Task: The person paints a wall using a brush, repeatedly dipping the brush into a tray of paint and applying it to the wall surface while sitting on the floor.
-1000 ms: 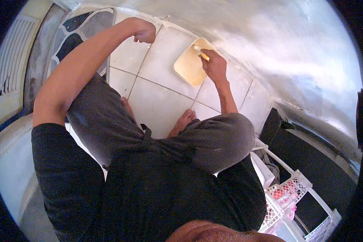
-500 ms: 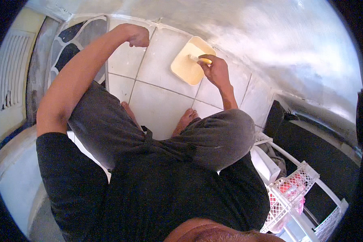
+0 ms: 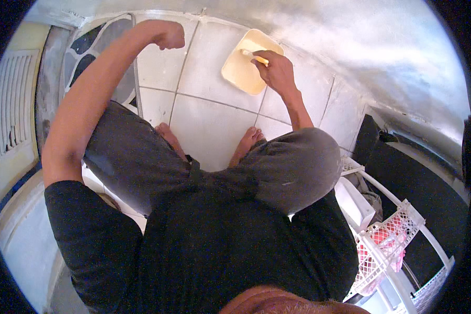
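Note:
A shallow cream-coloured tray (image 3: 244, 78) with rounded corners lies on the tiled floor close to the far wall. Over it, my right hand (image 3: 278, 70) pinches the yellow handle of a small brush (image 3: 250, 54). The pale brush head points down and left at the tray's inside, but I cannot tell whether it touches the surface. My left hand (image 3: 169, 35) hangs bent at the wrist to the left of the tray, its fingers curled closed. Nothing shows in it, and its palm is hidden.
A patterned grey and black mat (image 3: 111, 43) lies at the far left beside a louvred door (image 3: 18, 102). The pale wall (image 3: 340, 36) rises behind the tray. At right stands a white plastic rack (image 3: 397, 220) with pink items. My bare feet (image 3: 247, 142) rest on the tiles.
Within the tray, the brush and my right hand have moved slightly away and to the left. My left hand stays curled. The whole view has shifted a little.

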